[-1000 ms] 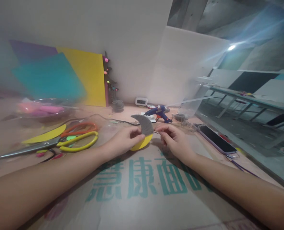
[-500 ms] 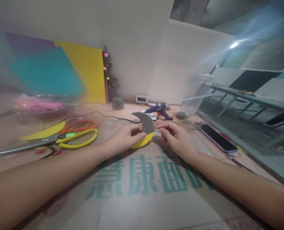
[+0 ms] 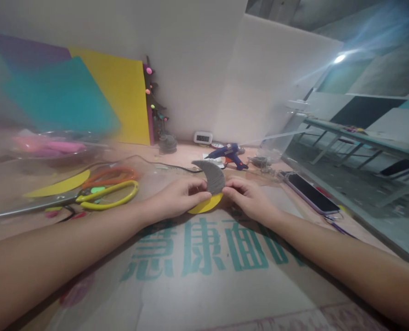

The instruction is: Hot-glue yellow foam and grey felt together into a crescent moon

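Note:
A yellow card crescent (image 3: 206,205), its upper part covered by wound grey yarn (image 3: 214,178), stands between my hands above the table. My left hand (image 3: 185,195) pinches its left side, thumb lying across the front where grey meets yellow. At the crescent's right edge, my right hand (image 3: 244,194) is closed, thumb and forefinger together at the border of the yarn. Any loose yarn end inside those fingers is hidden. Left of my hands lie scissors (image 3: 106,195) with orange and yellow handles, beside a yellow card piece (image 3: 61,185).
Behind the crescent sit a blue glue gun (image 3: 228,154) and a small white digital clock (image 3: 203,137). A phone (image 3: 309,193) lies at the right table edge. Coloured sheets (image 3: 122,96) lean on the back wall near a decorated miniature tree (image 3: 167,141). A printed sheet (image 3: 204,285) covers the front.
My right hand has moved left, from slightly apart to touching the crescent's right edge. The left hand keeps its hold. The whole view has shifted slightly.

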Tool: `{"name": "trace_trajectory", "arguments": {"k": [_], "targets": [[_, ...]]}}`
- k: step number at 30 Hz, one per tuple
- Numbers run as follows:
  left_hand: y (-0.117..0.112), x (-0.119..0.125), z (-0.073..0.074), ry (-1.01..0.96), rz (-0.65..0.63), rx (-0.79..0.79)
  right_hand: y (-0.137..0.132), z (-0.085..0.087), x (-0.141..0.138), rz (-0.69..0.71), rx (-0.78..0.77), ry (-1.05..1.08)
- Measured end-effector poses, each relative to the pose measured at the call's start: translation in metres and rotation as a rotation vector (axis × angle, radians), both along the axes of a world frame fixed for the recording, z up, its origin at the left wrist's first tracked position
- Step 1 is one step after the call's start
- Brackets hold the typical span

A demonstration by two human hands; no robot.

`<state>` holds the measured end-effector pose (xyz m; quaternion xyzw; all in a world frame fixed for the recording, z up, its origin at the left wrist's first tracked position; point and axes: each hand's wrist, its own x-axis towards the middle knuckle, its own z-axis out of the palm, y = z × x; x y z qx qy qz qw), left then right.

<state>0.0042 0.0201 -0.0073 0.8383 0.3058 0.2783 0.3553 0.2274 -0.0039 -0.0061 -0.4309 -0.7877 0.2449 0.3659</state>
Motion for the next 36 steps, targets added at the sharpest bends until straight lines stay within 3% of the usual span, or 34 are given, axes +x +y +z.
{"name": "trace_trajectory", "arguments": {"k": [8,14,19,23,29,33,36], "targets": [[-0.0003,0.0001,-0.0008,-0.015,-0.006,0.017,0.0015,-0.0016,0.0034,0.092,-0.213,0.12],[-0.0008,0.0008,-0.0006,-0.048,0.017,-0.029,0.0004,-0.0006,0.0002,0.041,-0.267,0.162],[0.0006,0.0021,-0.0037,-0.106,0.055,-0.128,0.0001,0.0001,-0.0014,-0.075,-0.216,0.269],[-0.0003,0.0022,-0.0026,-0.109,0.057,-0.125,0.0001,0.0011,-0.0015,-0.135,-0.131,0.131],[-0.0005,0.0012,-0.0025,-0.101,0.109,-0.14,-0.0002,-0.002,-0.002,-0.05,-0.026,-0.049],[0.0001,0.0018,-0.0057,-0.174,0.123,-0.248,-0.0022,-0.0019,-0.0036,-0.108,-0.067,0.024],[-0.0013,0.0013,-0.0059,-0.217,0.155,-0.273,-0.0055,-0.0005,-0.0042,-0.217,0.055,0.08]]}}
